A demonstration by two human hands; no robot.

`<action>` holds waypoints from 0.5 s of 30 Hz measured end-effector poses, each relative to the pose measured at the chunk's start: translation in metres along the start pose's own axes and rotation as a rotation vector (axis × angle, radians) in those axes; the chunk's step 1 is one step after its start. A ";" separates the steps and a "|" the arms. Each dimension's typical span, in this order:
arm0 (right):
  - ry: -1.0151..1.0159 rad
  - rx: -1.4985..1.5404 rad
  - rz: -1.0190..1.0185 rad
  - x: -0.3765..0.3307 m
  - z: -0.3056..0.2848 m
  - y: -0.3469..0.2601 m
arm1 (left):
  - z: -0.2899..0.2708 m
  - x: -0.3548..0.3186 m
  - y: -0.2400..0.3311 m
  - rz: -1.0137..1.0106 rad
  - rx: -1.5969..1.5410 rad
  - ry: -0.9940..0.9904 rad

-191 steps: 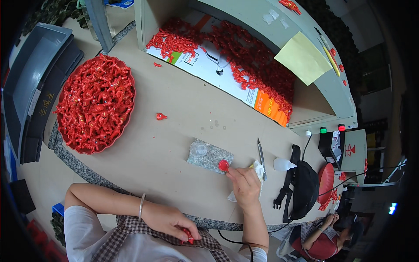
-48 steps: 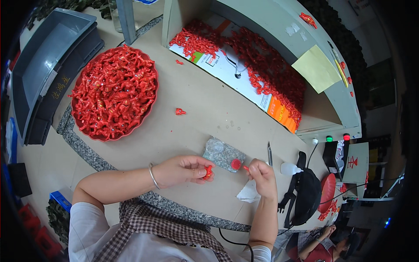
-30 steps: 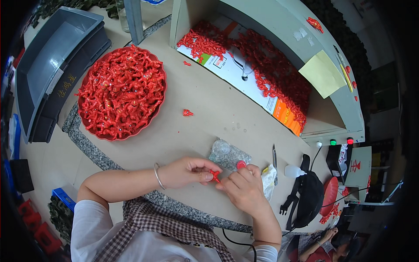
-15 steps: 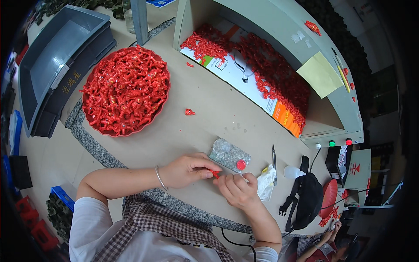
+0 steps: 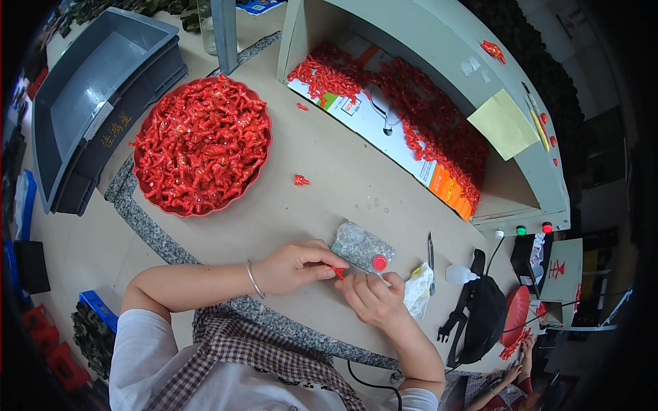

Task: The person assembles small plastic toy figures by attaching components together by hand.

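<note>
My left hand (image 5: 295,266) pinches a small red plastic piece (image 5: 338,272) between thumb and forefinger at the table's near edge. My right hand (image 5: 370,299) is closed right against it, fingertips touching the same piece. Just beyond both hands lies a clear plastic blister tray (image 5: 362,246) with a small red cap (image 5: 380,262) on it. A round red tray (image 5: 204,145) heaped with several red pieces sits to the far left.
A grey open-front box (image 5: 425,103) at the back holds more red pieces. One loose red piece (image 5: 300,180) lies mid-table. A knife (image 5: 430,252), crumpled wrapper (image 5: 418,291), white bottle (image 5: 458,275) and black bag (image 5: 483,318) lie right. Grey bins (image 5: 96,96) stand far left.
My left hand came up from my lap to the table with a red piece. My right hand left the red cap on the blister tray and closed in against the left.
</note>
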State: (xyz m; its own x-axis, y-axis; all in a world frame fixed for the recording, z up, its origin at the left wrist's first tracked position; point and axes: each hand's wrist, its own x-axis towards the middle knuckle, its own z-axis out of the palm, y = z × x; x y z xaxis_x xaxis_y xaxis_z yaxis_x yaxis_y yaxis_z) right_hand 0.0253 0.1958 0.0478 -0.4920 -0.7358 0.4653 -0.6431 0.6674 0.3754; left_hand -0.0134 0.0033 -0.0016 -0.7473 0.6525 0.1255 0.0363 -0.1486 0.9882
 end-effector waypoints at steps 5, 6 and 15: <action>0.003 -0.051 -0.036 0.001 0.000 0.001 | -0.002 0.000 -0.002 -0.031 0.017 -0.016; 0.003 -0.052 -0.037 0.001 0.000 0.001 | -0.003 0.000 -0.002 -0.056 0.022 -0.031; -0.029 0.001 -0.041 0.003 0.001 0.003 | -0.003 0.000 -0.004 -0.110 -0.045 -0.019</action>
State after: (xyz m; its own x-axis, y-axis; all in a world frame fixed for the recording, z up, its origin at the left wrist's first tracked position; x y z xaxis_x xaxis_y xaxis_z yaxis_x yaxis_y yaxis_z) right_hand 0.0208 0.1956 0.0494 -0.4819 -0.7654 0.4265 -0.6633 0.6367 0.3932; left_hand -0.0154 0.0020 -0.0058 -0.7326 0.6804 0.0190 -0.0754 -0.1089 0.9912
